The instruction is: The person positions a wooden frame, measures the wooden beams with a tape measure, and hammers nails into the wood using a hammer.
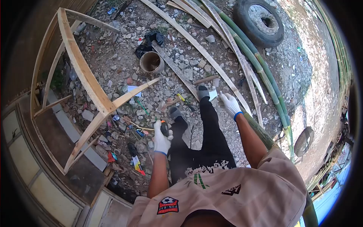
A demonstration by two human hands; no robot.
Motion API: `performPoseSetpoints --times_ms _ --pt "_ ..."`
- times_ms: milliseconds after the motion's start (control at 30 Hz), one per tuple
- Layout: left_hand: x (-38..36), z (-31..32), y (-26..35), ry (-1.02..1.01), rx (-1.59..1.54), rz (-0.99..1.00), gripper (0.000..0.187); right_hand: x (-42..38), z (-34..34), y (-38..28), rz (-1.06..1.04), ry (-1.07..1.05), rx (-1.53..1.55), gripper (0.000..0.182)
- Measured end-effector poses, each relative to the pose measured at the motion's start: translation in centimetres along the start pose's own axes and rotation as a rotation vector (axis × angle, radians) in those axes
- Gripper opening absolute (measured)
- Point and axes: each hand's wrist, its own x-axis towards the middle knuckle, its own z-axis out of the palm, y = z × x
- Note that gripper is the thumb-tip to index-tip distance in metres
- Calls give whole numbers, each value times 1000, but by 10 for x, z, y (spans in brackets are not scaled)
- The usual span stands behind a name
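beige shirt (pixel 249 189) nearest; left hand (pixel 162 142) grips a dark object (pixel 165 129), right hand (pixel 230 106) loosely open, hold unclear; seemingly tool-handling, calling for steadiness.

Outdoor yard doubling as a rough workshop, by the look of it. The ground (pixel 107 62) is bare dirt and broken stone with litter all over, and there's a bright sunny patch on one side. Long bamboo (pixel 281 111) and wood strips (pixel 204 53) lie about, plus a wooden frame (pixel 78 62), a bucket (pixel 152 62) and a big tyre (pixel 244 22). Pale panels (pixel 49 195) edge the left side.
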Motion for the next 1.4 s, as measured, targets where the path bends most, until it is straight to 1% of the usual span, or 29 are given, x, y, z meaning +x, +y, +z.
performPoseSetpoints --times_ms 100,167,233,267,300,367,400,467,533,600,633,667,700,733,767,800,833,900,967,1033,1067,1100,1133,1167,1200,1267,1300,1367,1400 --pt "39 27 -38 -33 150 25 46 26 60 -19 -6 -242 145 41" --pt "72 41 -58 -146 226 90 47 56 101 -4 97 -435 221 40" --pt "105 57 -69 -190 222 98 54 74 140 -5 309 -479 430 27" --pt "139 67 -84 -88 492 380 64 136 166 48 288 -659 508 27" --pt "153 71 -77 -119 469 233 67 160 174 52 468 -655 553 26" --pt "196 70 -74 -146 534 223 69 200 173 48 490 -700 514 21" --pt "213 71 -70 -221 616 340 69 220 173 51 481 -686 491 19" --pt "252 78 -71 -235 585 319 65 260 169 52 471 -701 397 21" --pt "299 73 -89 -247 554 297 61 307 166 66 464 -742 310 23" --pt "356 62 -118 -158 880 874 55 342 161 77 417 -716 276 21" --pt "367 64 -123 -160 869 880 55 352 157 75 386 -721 295 21" --pt "367 72 -120 -246 666 729 52 364 156 75 395 -582 300 22" --pt "362 81 -114 -325 464 578 48 382 154 81 343 -513 262 27" --pt "354 95 -101 -428 248 465 42 417 147 96 28 -507 11 29" --pt "348 105 -90 -481 211 449 43 448 144 112 -281 -489 -235 32" --pt "351 106 -85 -540 149 423 43 435 145 95 -328 -340 -427 38" --pt "360 106 -83 -605 90 403 43 458 145 103 -449 -265 -565 39" --pt "380 100 -84 -593 79 403 45 478 153 111 -664 -106 -617 37" --pt "399 89 -87 -576 71 387 46 490 161 116 -750 -84 -661 34" --pt "420 79 -86 -566 -60 318 49 495 164 117 -851 -25 -759 28" --pt "423 76 -81 -604 -152 292 52 497 165 116 -901 11 -807 27" --pt "425 74 -80 -604 -157 306 52 500 164 117 -948 44 -859 26" --pt "425 73 -81 -518 -240 321 49 497 163 114 -903 108 -922 26" --pt "425 72 -82 -428 -324 331 46 498 161 110 -906 98 -926 26" --pt "433 63 -84 -514 -379 327 47 499 159 109 -867 95 -868 26" --pt "442 54 -86 -509 -386 347 47 497 154 106 -828 128 -780 30" --pt "445 50 -87 -514 -381 367 48 499 151 108 -927 178 -715 30" --pt "447 46 -85 -472 -361 395 45 461 152 93 -995 147 -663 27" --pt "442 50 -83 -461 -393 387 44 450 155 96 -1095 73 -589 26"
